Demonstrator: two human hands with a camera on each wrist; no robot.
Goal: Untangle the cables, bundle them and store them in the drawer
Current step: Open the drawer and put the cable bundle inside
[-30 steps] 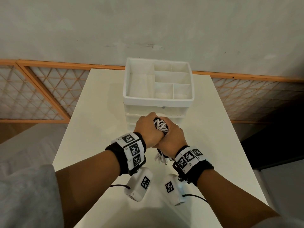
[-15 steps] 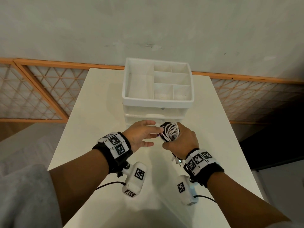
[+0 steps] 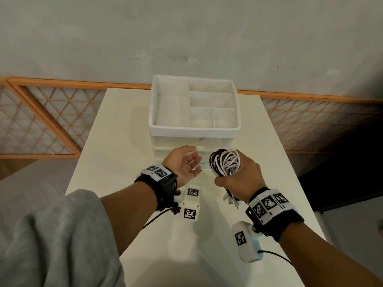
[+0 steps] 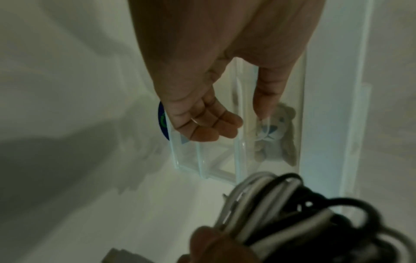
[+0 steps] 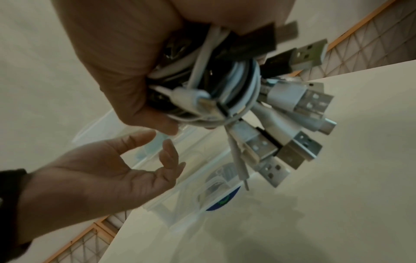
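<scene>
My right hand [image 3: 238,175] grips a coiled bundle of white and black cables [image 3: 224,162], seen close in the right wrist view as the cable bundle [image 5: 220,92] with several USB plugs [image 5: 299,99] sticking out below the fist. My left hand [image 3: 186,160] is open, palm turned up, its fingers reaching to the front of the clear drawers [image 3: 178,151] under the white organizer [image 3: 192,129]. In the left wrist view the left hand's fingers [image 4: 209,124] sit at the clear drawer front [image 4: 225,160], thumb near a small grey toy inside.
The white table [image 3: 116,146] carries the organizer at its far middle. Its top tray has several open compartments. An orange lattice rail [image 3: 41,121] runs behind the table on both sides. The table's right edge drops to a dark floor.
My hands were clasped together on the bundle. The left hand let go, turned palm up and moved to the drawer front; the right hand keeps the bundle and shifted right.
</scene>
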